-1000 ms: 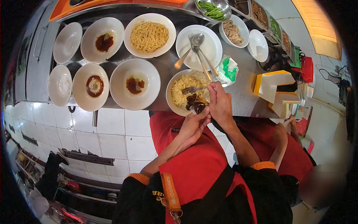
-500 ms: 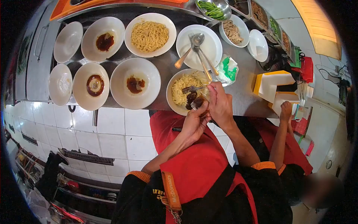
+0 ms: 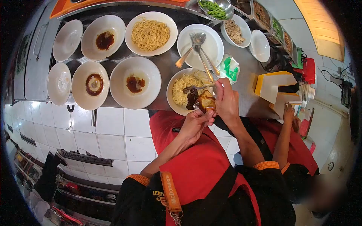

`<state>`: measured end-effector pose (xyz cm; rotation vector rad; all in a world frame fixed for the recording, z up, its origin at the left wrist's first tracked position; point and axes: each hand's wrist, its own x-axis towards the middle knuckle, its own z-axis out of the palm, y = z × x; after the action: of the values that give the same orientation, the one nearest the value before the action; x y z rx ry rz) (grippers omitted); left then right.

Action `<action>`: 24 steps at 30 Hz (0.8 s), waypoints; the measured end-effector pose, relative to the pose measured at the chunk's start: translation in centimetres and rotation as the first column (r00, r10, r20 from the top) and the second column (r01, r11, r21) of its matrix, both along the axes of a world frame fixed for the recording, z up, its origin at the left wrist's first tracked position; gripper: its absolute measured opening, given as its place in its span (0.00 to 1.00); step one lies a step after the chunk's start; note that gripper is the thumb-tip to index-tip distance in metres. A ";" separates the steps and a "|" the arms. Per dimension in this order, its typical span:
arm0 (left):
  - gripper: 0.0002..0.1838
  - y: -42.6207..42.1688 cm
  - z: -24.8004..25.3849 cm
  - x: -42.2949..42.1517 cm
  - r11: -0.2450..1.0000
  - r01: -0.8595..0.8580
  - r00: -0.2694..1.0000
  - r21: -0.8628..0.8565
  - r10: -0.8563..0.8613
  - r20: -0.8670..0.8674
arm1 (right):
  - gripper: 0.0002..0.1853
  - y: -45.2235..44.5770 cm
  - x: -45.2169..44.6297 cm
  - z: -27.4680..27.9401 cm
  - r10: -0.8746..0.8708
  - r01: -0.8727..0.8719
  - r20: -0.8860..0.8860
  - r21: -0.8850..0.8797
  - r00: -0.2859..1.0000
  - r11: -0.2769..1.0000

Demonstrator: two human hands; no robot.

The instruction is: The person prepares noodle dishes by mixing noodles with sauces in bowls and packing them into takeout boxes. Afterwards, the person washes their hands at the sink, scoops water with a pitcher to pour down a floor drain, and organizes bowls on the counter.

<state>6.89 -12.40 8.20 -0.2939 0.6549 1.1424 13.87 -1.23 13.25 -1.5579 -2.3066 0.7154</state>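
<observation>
A white bowl of noodles [image 3: 181, 88] with dark sauce [image 3: 192, 98] on them stands at the counter's edge. Over its near rim, my left hand [image 3: 197, 122] pinches a small clear plastic sauce packet [image 3: 207, 101], its inside smeared brown. My right hand [image 3: 227, 101] is closed on a fork [image 3: 198, 87] whose tines reach over the noodles, and its fingers are close beside the packet. Whether the right hand also touches the packet is hard to see. Just behind, a white bowl [image 3: 184, 39] holds several spoons and forks [image 3: 200, 37].
Left stand several white bowls, some with dark sauce [image 3: 134, 84], and one with noodles [image 3: 151, 34]. Beyond are a meat bowl [image 3: 234, 32], green vegetables [image 3: 213, 9] and a green-and-white wrapper [image 3: 229, 69]. At right, a co-worker's hand [image 3: 288, 111] touches a yellow-and-white box [image 3: 284, 101].
The packet now shows wider and flatter above the bowl, and more dark sauce lies on the noodles. My right hand has shifted slightly right and up. The co-worker's hand has lowered a little.
</observation>
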 end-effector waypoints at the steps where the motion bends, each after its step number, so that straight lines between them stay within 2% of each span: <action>1: 0.08 -0.1 -0.1 0.0 1.000 -0.002 1.000 -0.002 0.002 0.001 | 0.05 -0.1 0.0 0.0 0.002 -0.002 0.001 -0.002 1.000 1.000; 4: 0.10 -0.3 -0.6 -0.2 1.000 -0.029 0.999 -0.012 0.029 0.021 | 0.05 -0.2 -0.3 -0.3 0.004 -0.004 -0.014 -0.025 1.000 1.000; 6: 0.11 -0.7 -1.0 -0.4 0.995 -0.104 0.981 0.000 0.103 0.166 | 0.05 -0.3 -0.2 -0.9 0.049 -0.048 -0.020 0.039 0.999 0.998; 9: 0.12 -0.2 -0.5 -0.2 0.990 -0.123 0.979 -0.066 0.132 0.154 | 0.05 -0.4 -0.3 -0.8 0.041 -0.041 -0.065 -0.004 0.997 0.999; 13: 0.12 0.9 0.5 0.0 0.990 -0.140 0.985 -0.031 0.142 0.094 | 0.04 -1.0 -0.2 -0.6 0.075 -0.077 -0.105 -0.008 0.992 0.997; 16: 0.10 1.2 0.9 0.2 0.986 -0.139 0.990 -0.097 0.142 0.024 | 0.04 -1.2 -0.6 0.0 0.007 -0.015 -0.083 -0.098 0.996 0.995; 19: 0.10 1.3 0.9 0.5 0.980 -0.159 0.987 -0.121 0.159 -0.005 | 0.04 -1.4 -0.7 0.0 0.025 -0.028 -0.056 -0.047 0.998 0.999; 21: 0.12 1.3 0.9 0.7 0.969 -0.152 0.987 -0.192 0.158 0.015 | 0.05 -1.6 -0.3 -1.1 0.143 -0.132 -0.090 0.120 0.986 0.984; 24: 0.14 1.4 0.8 0.5 0.965 -0.099 0.993 -0.244 0.112 0.038 | 0.06 -2.1 -0.4 -1.3 0.155 -0.143 -0.090 0.128 0.984 0.981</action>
<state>7.43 -11.01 9.00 -0.5699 0.7409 1.1532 13.50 -3.38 11.97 -1.2790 -2.3635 0.6581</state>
